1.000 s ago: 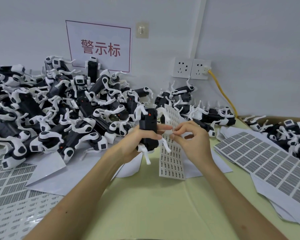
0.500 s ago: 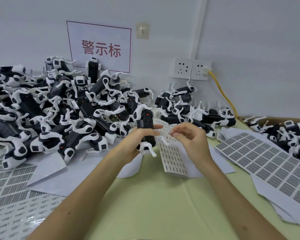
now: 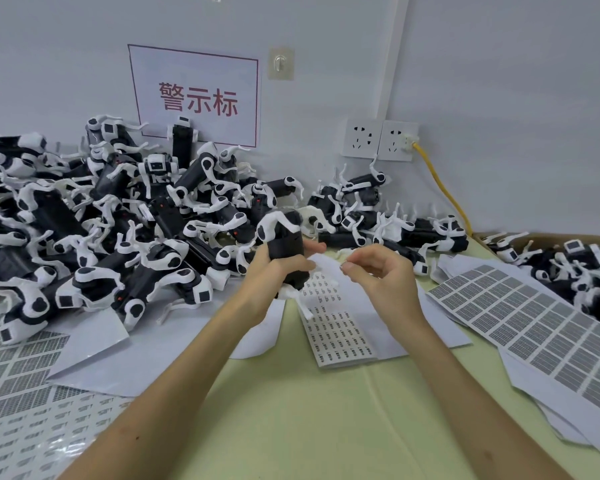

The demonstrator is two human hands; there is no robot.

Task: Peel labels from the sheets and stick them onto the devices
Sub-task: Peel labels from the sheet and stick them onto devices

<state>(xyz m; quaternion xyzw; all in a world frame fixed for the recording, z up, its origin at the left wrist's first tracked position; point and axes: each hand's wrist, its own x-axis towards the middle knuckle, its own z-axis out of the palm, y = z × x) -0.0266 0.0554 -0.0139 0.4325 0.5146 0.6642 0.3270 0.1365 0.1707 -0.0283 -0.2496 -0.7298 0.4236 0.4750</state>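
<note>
Our left hand (image 3: 274, 271) clamps the device (image 3: 286, 249) upright, long axis 12–6. Right hand (image 3: 381, 275) pinched, likely on a label (image 3: 344, 265); device sits close at its 9 o'clock.

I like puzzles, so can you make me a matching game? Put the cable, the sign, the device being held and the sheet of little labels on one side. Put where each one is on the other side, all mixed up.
Things:
1. yellow cable
2. sign
3. black and white device
4. sheet of little labels

Places:
A. lying on the table
B. plugged into the socket
C. gripped by the left hand
D. stuck on the wall

Pairs: 1-B, 2-D, 3-C, 4-A
</note>
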